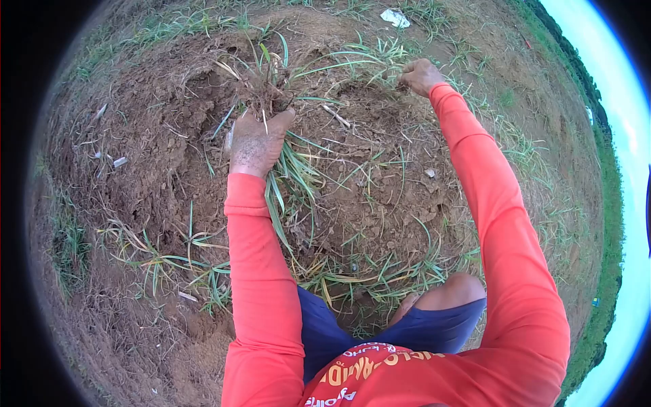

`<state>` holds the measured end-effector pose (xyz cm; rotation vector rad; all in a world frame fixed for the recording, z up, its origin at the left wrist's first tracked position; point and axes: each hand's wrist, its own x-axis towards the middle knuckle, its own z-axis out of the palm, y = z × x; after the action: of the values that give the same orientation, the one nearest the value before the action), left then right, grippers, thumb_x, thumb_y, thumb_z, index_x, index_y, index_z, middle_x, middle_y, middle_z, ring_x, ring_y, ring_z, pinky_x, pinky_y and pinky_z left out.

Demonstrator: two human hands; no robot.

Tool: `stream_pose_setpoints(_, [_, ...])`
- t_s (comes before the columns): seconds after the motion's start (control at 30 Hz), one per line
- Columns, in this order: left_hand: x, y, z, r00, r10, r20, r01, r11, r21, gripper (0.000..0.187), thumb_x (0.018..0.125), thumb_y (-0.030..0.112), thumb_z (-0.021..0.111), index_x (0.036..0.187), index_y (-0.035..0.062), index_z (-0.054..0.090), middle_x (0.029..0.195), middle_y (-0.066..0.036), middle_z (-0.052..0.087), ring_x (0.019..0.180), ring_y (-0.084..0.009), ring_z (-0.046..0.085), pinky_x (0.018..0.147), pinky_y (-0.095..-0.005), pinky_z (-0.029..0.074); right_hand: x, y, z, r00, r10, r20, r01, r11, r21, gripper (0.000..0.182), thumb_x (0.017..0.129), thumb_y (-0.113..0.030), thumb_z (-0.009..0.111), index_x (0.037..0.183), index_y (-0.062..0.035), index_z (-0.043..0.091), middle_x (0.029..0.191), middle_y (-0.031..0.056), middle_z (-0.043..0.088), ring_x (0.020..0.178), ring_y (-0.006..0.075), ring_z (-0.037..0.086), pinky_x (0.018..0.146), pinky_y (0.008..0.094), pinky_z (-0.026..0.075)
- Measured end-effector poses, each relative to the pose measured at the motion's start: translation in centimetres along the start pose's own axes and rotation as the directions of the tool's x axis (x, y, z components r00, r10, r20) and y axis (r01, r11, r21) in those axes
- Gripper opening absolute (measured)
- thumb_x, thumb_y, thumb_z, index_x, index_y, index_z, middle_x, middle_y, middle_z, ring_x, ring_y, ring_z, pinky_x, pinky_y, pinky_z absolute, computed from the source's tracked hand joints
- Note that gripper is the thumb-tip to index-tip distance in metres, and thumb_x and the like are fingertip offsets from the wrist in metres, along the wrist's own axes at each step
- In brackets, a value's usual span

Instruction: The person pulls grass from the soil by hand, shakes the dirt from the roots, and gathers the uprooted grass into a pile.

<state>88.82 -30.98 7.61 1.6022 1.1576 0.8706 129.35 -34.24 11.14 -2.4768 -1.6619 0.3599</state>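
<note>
My left hand (260, 144), dusted with soil, is closed around an uprooted clump of grass. Its tangled brown roots (269, 93) stick up beyond my thumb, and long green blades (297, 169) hang down beside my wrist. Farther right, my right hand (422, 76) is closed in a fist at the edge of a green grass tuft (383, 60). Its curled fingers hide whatever is between them. Loose, broken brown soil (366, 146) lies between and below both hands.
More uprooted-looking grass (380, 275) lies in front of my knee (458, 293). Yellowing blades (152, 258) spread at the left. A white scrap (395, 18) lies at the top, and a small pale piece (120, 162) on the left soil. Green vegetation lines the right edge.
</note>
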Motion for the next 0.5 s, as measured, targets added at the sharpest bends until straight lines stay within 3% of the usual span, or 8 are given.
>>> stream_pose_setpoints(0.03, [-0.1, 0.5, -0.5, 1.000, 0.006, -0.015, -0.006, 1.000, -0.003, 0.055, 0.081, 0.034, 0.078, 0.121, -0.0021, 0.071, 0.112, -0.018, 0.076, 0.104, -0.0299, 0.072, 0.097, -0.0403, 0.050, 0.1, -0.1, -0.7, 0.999, 0.024, 0.026, -0.029, 0.978, 0.207, 0.036, 0.093, -0.036, 0.077, 0.091, 0.0001, 0.078, 0.084, 0.0090, 0.074, 0.078, 0.0155, 0.068, 0.073, 0.0308, 0.054])
stream_pose_setpoints(0.13, [-1.1, 2.2, -1.3, 0.997, -0.055, 0.050, 0.062, 0.985, -0.164, 0.049, 0.088, 0.019, 0.079, 0.128, -0.0050, 0.065, 0.111, -0.008, 0.073, 0.100, -0.0167, 0.065, 0.093, -0.0338, 0.050, -0.8, 0.5, -0.2, 0.999, -0.034, 0.028, 0.015, 0.866, 0.500, 0.031, 0.094, -0.031, 0.076, 0.096, -0.0001, 0.077, 0.076, 0.0006, 0.068, 0.069, 0.0098, 0.058, 0.063, 0.0271, 0.045])
stream_pose_setpoints(0.23, [-1.3, 2.4, -0.7, 0.997, -0.079, 0.009, 0.079, 0.963, -0.256, 0.047, 0.086, 0.020, 0.081, 0.123, -0.0066, 0.068, 0.110, -0.010, 0.074, 0.102, -0.0173, 0.066, 0.094, -0.0342, 0.050, -3.4, -2.7, -2.0, 0.989, -0.132, 0.070, 0.052, 0.745, 0.665, 0.032, 0.093, -0.031, 0.078, 0.100, -0.0003, 0.077, 0.078, -0.0008, 0.069, 0.070, 0.0076, 0.057, 0.064, 0.0262, 0.045])
stream_pose_setpoints(0.37, [-1.8, 3.2, -0.1, 0.971, -0.158, 0.178, 0.221, 0.874, -0.433, 0.045, 0.086, 0.020, 0.083, 0.121, -0.0034, 0.069, 0.107, -0.009, 0.075, 0.098, -0.0156, 0.067, 0.091, -0.0325, 0.052, -4.5, -6.7, -2.0, 0.972, -0.232, 0.041, 0.157, 0.771, 0.617, 0.031, 0.093, -0.031, 0.077, 0.103, -0.0014, 0.077, 0.081, -0.0023, 0.070, 0.071, 0.0049, 0.056, 0.064, 0.0250, 0.045])
stream_pose_setpoints(0.43, [-2.1, 3.6, 0.8, 0.975, -0.087, 0.202, 0.163, 0.905, -0.394, 0.048, 0.081, 0.018, 0.082, 0.122, -0.0024, 0.068, 0.108, -0.010, 0.074, 0.097, -0.0189, 0.067, 0.088, -0.0358, 0.053, -5.8, -10.2, -1.2, 0.952, -0.301, 0.050, 0.224, 0.800, 0.557, 0.030, 0.094, -0.031, 0.077, 0.104, -0.0025, 0.078, 0.082, -0.0031, 0.070, 0.071, 0.0041, 0.055, 0.065, 0.0241, 0.045])
stream_pose_setpoints(0.5, [-2.4, 4.5, 2.2, 0.967, 0.023, 0.254, 0.076, 0.925, -0.371, 0.049, 0.079, 0.017, 0.082, 0.122, -0.0026, 0.068, 0.108, -0.010, 0.074, 0.098, -0.0194, 0.067, 0.089, -0.0359, 0.053, -6.6, -13.8, -1.0, 0.900, -0.387, 0.201, 0.177, 0.745, 0.643, 0.025, 0.093, -0.028, 0.077, 0.105, -0.0052, 0.078, 0.081, -0.0036, 0.069, 0.075, 0.0048, 0.058, 0.067, 0.0220, 0.047])
